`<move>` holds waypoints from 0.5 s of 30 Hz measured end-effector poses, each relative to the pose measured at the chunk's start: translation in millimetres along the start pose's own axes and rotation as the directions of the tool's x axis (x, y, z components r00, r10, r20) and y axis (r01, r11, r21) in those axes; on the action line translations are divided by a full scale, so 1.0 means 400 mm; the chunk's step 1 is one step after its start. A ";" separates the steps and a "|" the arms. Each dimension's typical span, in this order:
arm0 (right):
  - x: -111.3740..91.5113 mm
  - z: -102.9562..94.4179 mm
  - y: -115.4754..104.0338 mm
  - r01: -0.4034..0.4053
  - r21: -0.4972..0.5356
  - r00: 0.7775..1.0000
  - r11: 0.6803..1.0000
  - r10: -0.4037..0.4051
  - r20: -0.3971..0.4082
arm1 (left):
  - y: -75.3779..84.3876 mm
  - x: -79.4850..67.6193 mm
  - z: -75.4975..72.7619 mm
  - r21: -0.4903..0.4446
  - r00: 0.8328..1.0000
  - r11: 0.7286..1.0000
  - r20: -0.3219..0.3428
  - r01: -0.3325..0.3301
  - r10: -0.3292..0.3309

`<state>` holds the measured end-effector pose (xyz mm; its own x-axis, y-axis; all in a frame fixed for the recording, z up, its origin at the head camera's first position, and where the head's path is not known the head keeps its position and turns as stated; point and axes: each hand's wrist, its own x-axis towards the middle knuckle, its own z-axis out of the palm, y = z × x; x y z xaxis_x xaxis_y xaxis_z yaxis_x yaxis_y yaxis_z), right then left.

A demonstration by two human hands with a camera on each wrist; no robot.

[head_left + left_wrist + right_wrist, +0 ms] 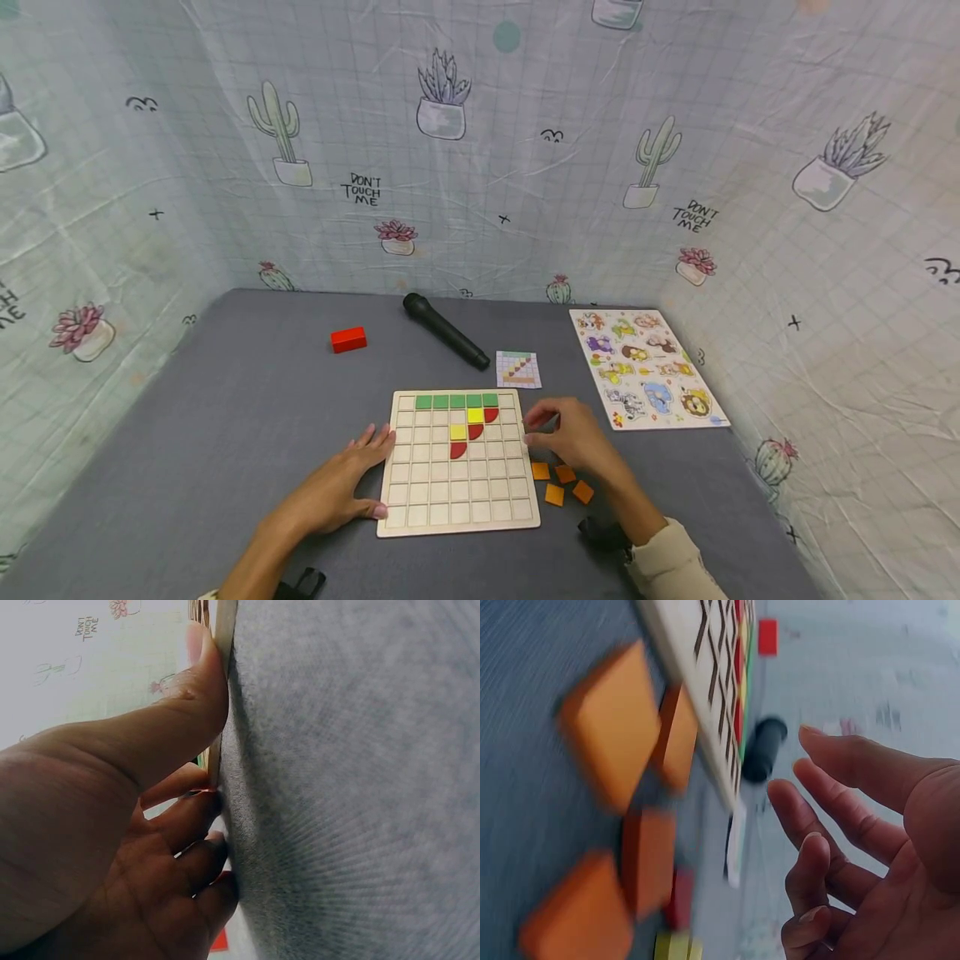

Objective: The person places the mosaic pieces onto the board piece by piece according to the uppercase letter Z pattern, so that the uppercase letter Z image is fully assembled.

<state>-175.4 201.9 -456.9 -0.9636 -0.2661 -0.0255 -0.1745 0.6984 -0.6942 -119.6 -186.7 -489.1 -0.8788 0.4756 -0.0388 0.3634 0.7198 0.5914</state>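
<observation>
A wooden grid board (pixel 471 490) lies on the grey table. Several green squares (pixel 457 402) fill part of its upper row, with two yellow squares (pixel 458 432) and three red quarter-round pieces (pixel 476 431) stepping diagonally below. My left hand (pixel 347 482) rests at the board's left edge; its thumb touches the edge in the left wrist view. Off the right edge hovers my right hand (pixel 573 433), fingers loosely bent, holding nothing in the right wrist view. Several orange squares (pixel 554 495) lie beside the board, near that hand. Beyond them, the right wrist view shows a red piece (pixel 679 900) and yellow pieces (pixel 673 946).
Behind the board lie a small printed pattern card (pixel 517 370) and a black microphone (pixel 447 332). A red block (pixel 348 339) sits at the back left. An animal puzzle board (pixel 648 371) lies at the right. Patterned cloth (pixel 480 167) hangs around the table.
</observation>
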 end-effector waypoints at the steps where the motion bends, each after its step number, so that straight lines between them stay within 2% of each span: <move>1: -0.004 -0.009 0.014 -0.013 0.000 1.000 1.000 0.013 -0.012 | 0.000 0.000 0.000 -0.003 1.000 1.000 0.000 0.001 -0.001; 6: -0.025 -0.050 0.072 -0.085 -0.032 0.994 0.996 0.083 -0.076 | 0.002 -0.001 -0.002 -0.006 1.000 1.000 -0.005 -0.002 0.002; 9: -0.035 -0.067 0.095 -0.136 -0.095 0.986 0.986 0.125 -0.107 | 0.003 -0.002 -0.002 -0.001 1.000 1.000 -0.005 -0.006 0.006; 15: -0.041 -0.077 0.120 -0.191 -0.215 0.979 0.958 0.171 -0.108 | 0.000 0.000 0.002 -0.001 1.000 1.000 -0.008 -0.008 0.008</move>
<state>-174.2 260.2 -467.6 -0.9954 -0.0693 -0.0654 -0.0268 0.8625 -0.5054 -119.3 -186.2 -489.6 -0.8782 0.4774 -0.0273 0.3704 0.7153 0.5926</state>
